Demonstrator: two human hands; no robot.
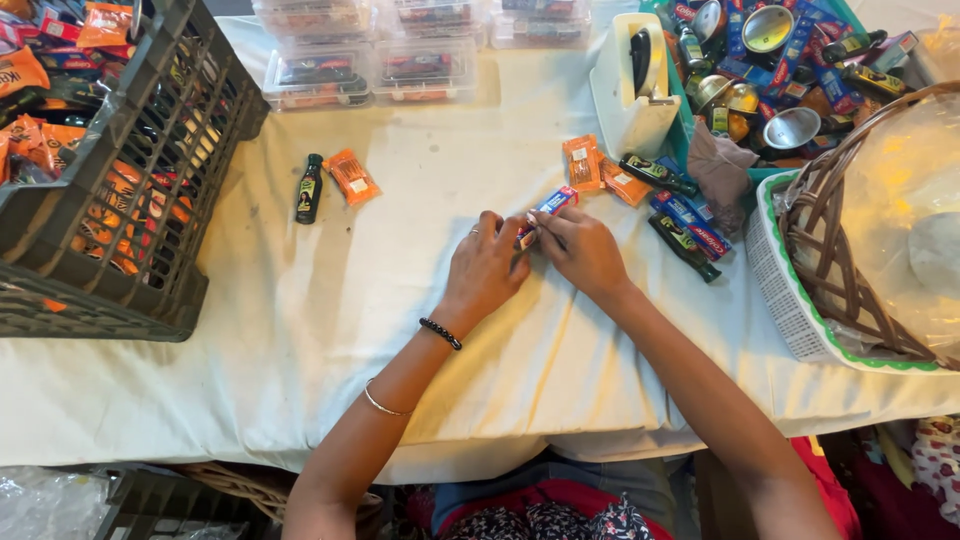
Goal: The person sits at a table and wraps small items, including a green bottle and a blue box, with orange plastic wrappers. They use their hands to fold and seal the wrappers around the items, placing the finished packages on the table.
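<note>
Both hands are meeting at mid-table, the left hand (pixel 487 268) and right hand (pixel 580 250) pinching a small blue-and-red carton (pixel 546 210) between closed fingertips, seemingly working at its end, which likely calls next for a steadying grip from the left

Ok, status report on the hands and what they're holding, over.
Left hand and right hand both pinching small red-blue box. Held over white cloth. Nothing blocking.

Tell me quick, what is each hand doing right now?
Left hand: closed, fingers pinching the small red and blue box.
Right hand: closed, pinching the same box from the other side.
</note>
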